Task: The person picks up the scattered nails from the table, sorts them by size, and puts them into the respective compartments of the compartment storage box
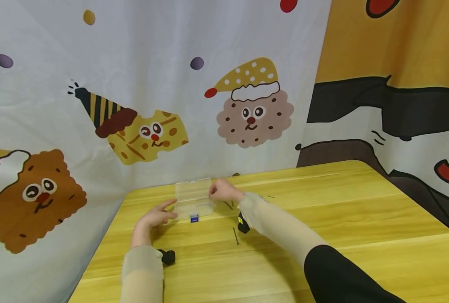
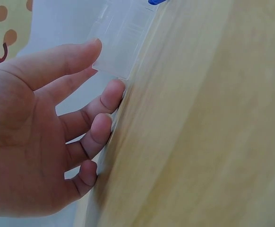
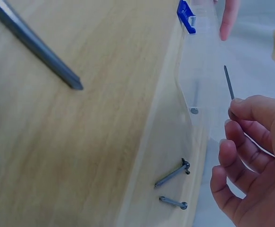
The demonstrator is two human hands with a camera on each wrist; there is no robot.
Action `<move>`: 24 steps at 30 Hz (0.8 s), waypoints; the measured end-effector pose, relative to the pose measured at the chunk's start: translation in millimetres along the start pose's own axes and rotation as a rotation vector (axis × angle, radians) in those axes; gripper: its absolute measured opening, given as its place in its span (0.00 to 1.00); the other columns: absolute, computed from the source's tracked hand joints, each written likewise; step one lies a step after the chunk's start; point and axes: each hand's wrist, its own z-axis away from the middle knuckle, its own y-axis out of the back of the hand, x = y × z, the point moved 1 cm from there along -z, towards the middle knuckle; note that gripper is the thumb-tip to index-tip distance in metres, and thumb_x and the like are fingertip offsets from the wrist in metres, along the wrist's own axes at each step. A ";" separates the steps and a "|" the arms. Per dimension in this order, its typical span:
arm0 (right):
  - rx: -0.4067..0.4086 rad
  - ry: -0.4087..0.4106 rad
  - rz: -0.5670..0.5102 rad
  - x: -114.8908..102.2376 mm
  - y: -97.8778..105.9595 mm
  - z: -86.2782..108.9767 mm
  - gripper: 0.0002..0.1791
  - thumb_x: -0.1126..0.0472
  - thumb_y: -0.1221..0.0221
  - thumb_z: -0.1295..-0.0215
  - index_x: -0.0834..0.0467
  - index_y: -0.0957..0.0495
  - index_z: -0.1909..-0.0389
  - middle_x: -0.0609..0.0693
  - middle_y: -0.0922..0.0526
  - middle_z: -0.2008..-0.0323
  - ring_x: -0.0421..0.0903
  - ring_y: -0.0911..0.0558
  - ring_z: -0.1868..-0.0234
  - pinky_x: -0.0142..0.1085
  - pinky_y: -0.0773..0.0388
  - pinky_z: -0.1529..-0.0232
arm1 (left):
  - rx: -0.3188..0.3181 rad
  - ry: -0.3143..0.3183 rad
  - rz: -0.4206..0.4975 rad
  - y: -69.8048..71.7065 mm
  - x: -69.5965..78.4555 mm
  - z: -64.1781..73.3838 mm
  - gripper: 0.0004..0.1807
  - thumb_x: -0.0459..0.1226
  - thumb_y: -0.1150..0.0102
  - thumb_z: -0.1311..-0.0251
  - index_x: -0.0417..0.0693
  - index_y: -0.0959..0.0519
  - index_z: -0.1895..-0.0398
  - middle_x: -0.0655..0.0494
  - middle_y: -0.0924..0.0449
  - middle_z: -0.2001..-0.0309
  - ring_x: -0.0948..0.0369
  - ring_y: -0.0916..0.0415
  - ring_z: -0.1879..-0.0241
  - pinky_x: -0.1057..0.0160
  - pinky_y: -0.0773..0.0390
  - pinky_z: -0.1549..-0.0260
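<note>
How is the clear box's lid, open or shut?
Open: in the head view the lid is tipped back behind the base, with the blue clip at the base's front.

One left hand [image 1: 155, 216], one right hand [image 1: 224, 191], one clear box [image 1: 192, 190], one blue latch [image 1: 194, 218], at least four nails [image 3: 38, 45] showed, two wrist cameras [image 1: 168, 257], one table [image 1: 323, 202], three cartoon snacks [image 1: 252, 120]

I wear cream sleeves [image 1: 143, 273], the right one black higher up, with a dark grey nail [image 3: 229, 84], a clear box [image 1: 192, 189] with a blue latch [image 1: 194, 218] and a yellow table [image 1: 205, 277] streaked in wood grain. The white curtain [image 1: 152, 50] is dotted purple, red and yellow and bears a brown biscuit [image 1: 43, 214], a yellow cheese [image 1: 146, 145] in a black-and-yellow striped hat [image 1: 105, 108] and a pinkish biscuit [image 1: 251, 134] in a white-spotted yellow cap [image 1: 247, 75].
</note>
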 end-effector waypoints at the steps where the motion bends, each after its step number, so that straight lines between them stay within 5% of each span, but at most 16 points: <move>1: 0.000 0.003 0.009 -0.1 -0.7 0.1 0.06 0.66 0.39 0.38 0.61 0.14 0.65 0.47 0.16 0.69 0.39 0.24 0.74 0.31 0.24 0.67 | 0.000 0.003 0.001 -0.4 -0.1 0.0 0.38 0.41 0.40 0.36 0.49 0.44 0.24 0.32 0.38 0.34 0.48 0.28 0.52 0.49 0.30 0.51; 7: -0.017 -0.018 0.031 2.4 -5.2 -1.1 0.05 0.64 0.38 0.37 0.58 0.15 0.65 0.45 0.16 0.68 0.38 0.23 0.72 0.30 0.23 0.66 | 0.000 0.011 -0.010 -0.7 0.2 -0.9 0.39 0.42 0.39 0.36 0.50 0.44 0.24 0.32 0.37 0.34 0.44 0.28 0.48 0.43 0.32 0.46; 16: -0.041 -0.026 0.012 3.2 -6.5 -2.1 0.05 0.65 0.39 0.36 0.57 0.15 0.66 0.46 0.16 0.68 0.39 0.22 0.71 0.30 0.23 0.66 | -0.005 0.015 0.025 -2.1 -0.7 -3.1 0.38 0.40 0.41 0.35 0.49 0.45 0.24 0.32 0.36 0.35 0.50 0.29 0.55 0.52 0.31 0.54; 24: -0.054 -0.025 0.009 1.2 -3.5 -1.0 0.06 0.64 0.38 0.36 0.59 0.14 0.61 0.46 0.15 0.64 0.39 0.20 0.65 0.31 0.22 0.62 | -0.001 0.009 0.027 -1.7 -1.9 -3.5 0.39 0.41 0.39 0.36 0.49 0.44 0.24 0.31 0.40 0.32 0.48 0.28 0.51 0.50 0.29 0.51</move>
